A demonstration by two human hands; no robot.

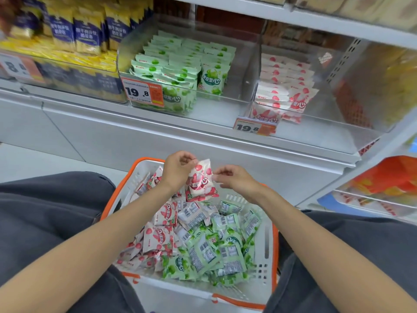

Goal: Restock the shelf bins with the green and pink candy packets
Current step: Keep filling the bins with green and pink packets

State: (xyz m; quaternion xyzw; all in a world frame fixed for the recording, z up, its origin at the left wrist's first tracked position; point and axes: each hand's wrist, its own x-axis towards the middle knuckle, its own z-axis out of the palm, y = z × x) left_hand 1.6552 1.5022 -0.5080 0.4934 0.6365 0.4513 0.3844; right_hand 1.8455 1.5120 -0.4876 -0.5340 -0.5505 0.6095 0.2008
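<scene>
Pink candy packet [201, 180] is up over the basket [267, 242], left hand [178, 170] pinching its top corner, right hand [235, 180] pinching its right edge, fingers curled on both. Fingertip hold only, so the slick wrapper could slip and drop among the loose packets [203, 245]. Pink bin [327, 105] sits up and right, just beside the green bin [239, 86]. A hurried reach risks the wrong bin or toppling the standing rows.

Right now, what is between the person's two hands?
One pink candy packet, pinched by the left hand and the right hand, over the basket, in the head view.
</scene>
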